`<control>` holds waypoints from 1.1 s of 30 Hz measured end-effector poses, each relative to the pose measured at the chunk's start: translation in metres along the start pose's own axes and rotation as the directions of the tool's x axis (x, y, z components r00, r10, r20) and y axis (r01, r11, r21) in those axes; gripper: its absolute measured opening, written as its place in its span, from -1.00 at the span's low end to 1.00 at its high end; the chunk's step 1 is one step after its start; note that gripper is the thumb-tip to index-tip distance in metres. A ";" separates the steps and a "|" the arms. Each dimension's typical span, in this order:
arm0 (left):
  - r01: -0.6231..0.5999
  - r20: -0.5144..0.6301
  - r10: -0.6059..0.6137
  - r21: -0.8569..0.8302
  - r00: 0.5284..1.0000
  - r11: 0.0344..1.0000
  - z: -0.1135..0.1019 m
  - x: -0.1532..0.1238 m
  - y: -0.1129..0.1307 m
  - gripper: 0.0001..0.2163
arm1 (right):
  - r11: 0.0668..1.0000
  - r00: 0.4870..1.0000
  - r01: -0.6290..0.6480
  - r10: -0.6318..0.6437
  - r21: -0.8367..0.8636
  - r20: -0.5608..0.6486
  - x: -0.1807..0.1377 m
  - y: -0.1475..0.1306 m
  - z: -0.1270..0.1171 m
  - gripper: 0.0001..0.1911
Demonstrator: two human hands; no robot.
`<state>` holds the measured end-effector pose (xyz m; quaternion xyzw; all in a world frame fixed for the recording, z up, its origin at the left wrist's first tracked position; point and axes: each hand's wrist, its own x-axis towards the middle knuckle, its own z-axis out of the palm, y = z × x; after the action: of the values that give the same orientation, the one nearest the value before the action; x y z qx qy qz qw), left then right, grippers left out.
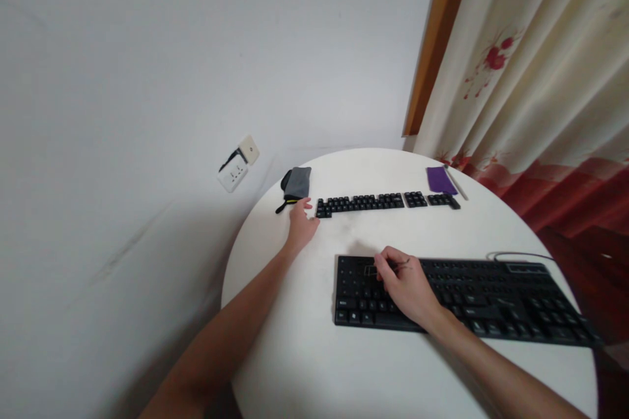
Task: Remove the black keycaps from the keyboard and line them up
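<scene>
A round white bench [280, 321] carries a long black keyboard [472, 301] across its near right side. The left arm [246, 308] stretches well forward, and the left grip [301, 226] is loosely spread with nothing visibly held, thumb tip at the left end of a row of black keycaps [363, 203] (touching or merely near, I can't tell), fingers beside a grey pouch [298, 183]. Above the keyboard's left part, the right grip [407, 288] pinches a thin wire tool [371, 266].
</scene>
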<state>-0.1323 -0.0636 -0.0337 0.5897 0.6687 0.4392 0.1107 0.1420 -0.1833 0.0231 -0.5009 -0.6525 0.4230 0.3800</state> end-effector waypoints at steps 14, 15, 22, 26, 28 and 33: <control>-0.093 0.039 0.090 0.102 0.995 0.990 0.004 0.000 -0.008 -0.41 | 1.000 1.000 -0.005 0.005 0.002 0.005 0.000 0.000 0.000 -0.63; -0.087 0.041 0.084 0.099 0.996 0.991 0.003 0.000 -0.008 -0.41 | 1.000 1.000 -0.004 0.004 0.002 0.003 0.000 0.000 0.000 -0.63; -0.032 0.007 0.032 0.041 0.999 0.999 -0.001 -0.001 -0.001 -0.46 | 1.000 1.000 -0.010 0.010 -0.007 0.004 0.001 -0.003 -0.001 -0.63; -0.061 -0.047 0.058 -0.068 0.997 0.996 -0.006 -0.004 0.012 -0.55 | 0.999 0.999 -0.043 0.042 0.014 0.016 0.001 -0.004 -0.002 -0.63; -0.097 -0.039 0.092 -0.155 0.995 0.983 -0.008 -0.007 0.020 -0.58 | 0.999 0.998 -0.046 0.045 0.019 0.044 0.001 -0.004 -0.001 -0.64; -0.109 0.019 0.119 -0.279 0.993 0.954 -0.008 -0.014 0.037 -0.67 | 0.998 0.994 0.022 -0.015 -0.067 0.104 0.000 -0.002 0.001 -0.66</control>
<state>-0.1081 -0.0827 -0.0082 0.6136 0.5634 0.5236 0.1788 0.1405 -0.1834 0.0245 -0.4847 -0.6900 0.4224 0.3325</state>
